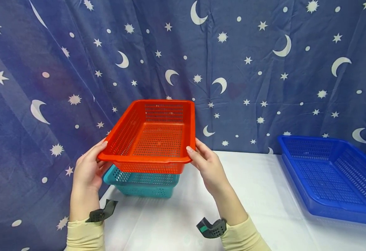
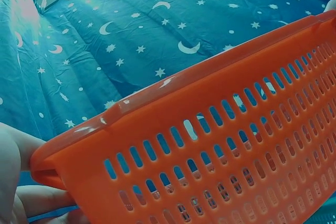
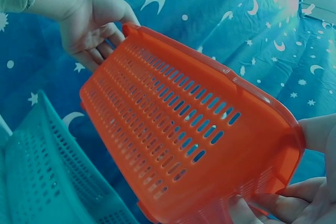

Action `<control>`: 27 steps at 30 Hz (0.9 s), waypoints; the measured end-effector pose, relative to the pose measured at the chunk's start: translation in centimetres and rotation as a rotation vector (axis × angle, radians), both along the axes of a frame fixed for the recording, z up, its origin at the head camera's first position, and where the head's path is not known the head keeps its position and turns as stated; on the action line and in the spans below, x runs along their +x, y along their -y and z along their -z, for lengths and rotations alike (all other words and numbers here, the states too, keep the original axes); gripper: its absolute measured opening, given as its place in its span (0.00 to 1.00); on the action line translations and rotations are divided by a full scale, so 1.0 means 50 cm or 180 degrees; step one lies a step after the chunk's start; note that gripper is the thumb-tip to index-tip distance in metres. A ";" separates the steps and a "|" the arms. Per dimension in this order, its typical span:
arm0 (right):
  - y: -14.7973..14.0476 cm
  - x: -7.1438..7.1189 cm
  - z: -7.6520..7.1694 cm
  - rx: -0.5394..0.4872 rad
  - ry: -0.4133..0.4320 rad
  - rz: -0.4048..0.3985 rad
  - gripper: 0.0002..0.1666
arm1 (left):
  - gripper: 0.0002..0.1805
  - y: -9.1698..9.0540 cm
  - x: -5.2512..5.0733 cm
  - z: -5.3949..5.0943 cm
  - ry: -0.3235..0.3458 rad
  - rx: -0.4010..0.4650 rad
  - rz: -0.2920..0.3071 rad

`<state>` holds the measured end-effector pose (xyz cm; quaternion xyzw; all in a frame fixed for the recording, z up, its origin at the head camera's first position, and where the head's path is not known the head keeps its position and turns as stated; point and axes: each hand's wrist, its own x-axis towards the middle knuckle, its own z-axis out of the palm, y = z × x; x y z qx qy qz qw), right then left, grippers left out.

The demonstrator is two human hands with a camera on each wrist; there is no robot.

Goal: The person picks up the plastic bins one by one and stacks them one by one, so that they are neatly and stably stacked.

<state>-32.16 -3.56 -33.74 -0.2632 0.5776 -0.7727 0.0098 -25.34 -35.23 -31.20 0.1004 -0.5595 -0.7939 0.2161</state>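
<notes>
A red perforated basket (image 1: pixel 159 139) is held in the air, tilted and with nothing in it. My left hand (image 1: pixel 90 167) grips its near left corner, thumb on the rim and fingers underneath. At the near right corner my right hand (image 1: pixel 210 166) pinches the rim the same way. Below and partly behind the red basket, a teal basket (image 1: pixel 145 188) sits on the white table; its far part is hidden. The left wrist view shows the red side wall (image 2: pixel 210 140) up close. Both hands on the red basket (image 3: pixel 173 119) appear in the right wrist view.
A larger blue basket (image 1: pixel 330 174) stands at the right on the white table (image 1: pixel 251 209). Behind the table hangs a dark blue curtain (image 1: pixel 239 69) with white moons and stars, which also runs down the left side.
</notes>
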 end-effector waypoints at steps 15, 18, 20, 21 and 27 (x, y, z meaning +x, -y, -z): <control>0.005 -0.002 0.005 -0.0006 -0.0009 -0.0020 0.35 | 0.29 0.001 -0.003 0.005 -0.0012 -0.0008 -0.0001; 0.006 -0.004 0.007 -0.0015 -0.0024 -0.0043 0.36 | 0.27 0.003 -0.005 0.008 -0.0025 0.0021 -0.0006; 0.006 -0.005 0.009 -0.0015 -0.0028 -0.0046 0.36 | 0.26 0.004 -0.007 0.010 -0.0020 0.0038 -0.0015; 0.006 -0.005 0.009 -0.0010 -0.0026 -0.0044 0.36 | 0.27 0.004 -0.007 0.010 -0.0011 0.0041 -0.0019; 0.007 -0.007 0.013 0.0015 0.0009 -0.0038 0.36 | 0.30 0.005 -0.008 0.010 0.0048 0.0028 -0.0061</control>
